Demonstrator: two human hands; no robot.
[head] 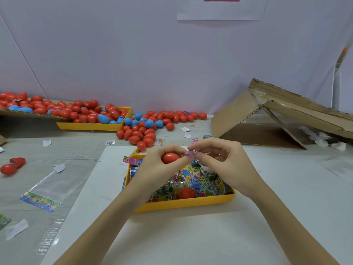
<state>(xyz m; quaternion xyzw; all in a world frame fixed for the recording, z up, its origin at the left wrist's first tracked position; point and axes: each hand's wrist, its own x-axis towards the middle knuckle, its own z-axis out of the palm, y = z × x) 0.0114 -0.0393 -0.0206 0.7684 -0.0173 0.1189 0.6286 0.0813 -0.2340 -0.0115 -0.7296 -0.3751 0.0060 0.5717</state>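
Gently now: a light shell and a crinkly packet

The left hand [162,162] curls round a red egg [170,157], cupping its sides just above the yellow tray [183,204]. The right hand [221,159] pinches a small purple packet [190,153] between thumb and fingertips, and the packet touches the egg's right end. I cannot tell whether the egg is open.

The egg looks like a hollow plastic shell: light, stiff, smooth and probably slippery. A hold round its widest part seems safest, since a hard squeeze near a seam might pop it apart. The packet is likely thin film, soft and crinkly, and best taken by an edge or corner.

Directly beneath both hands the tray is heaped with printed packets [191,180] and holds another red shell [186,193]. Its near rim rises below the wrists.

Beyond the hands lies a spill of red and blue eggs [141,134] that would roll if nudged. Off to the right of the right hand, well apart, sits a collapsed cardboard box [267,119]. Toward the person, the white board [172,236] offers the freest room.
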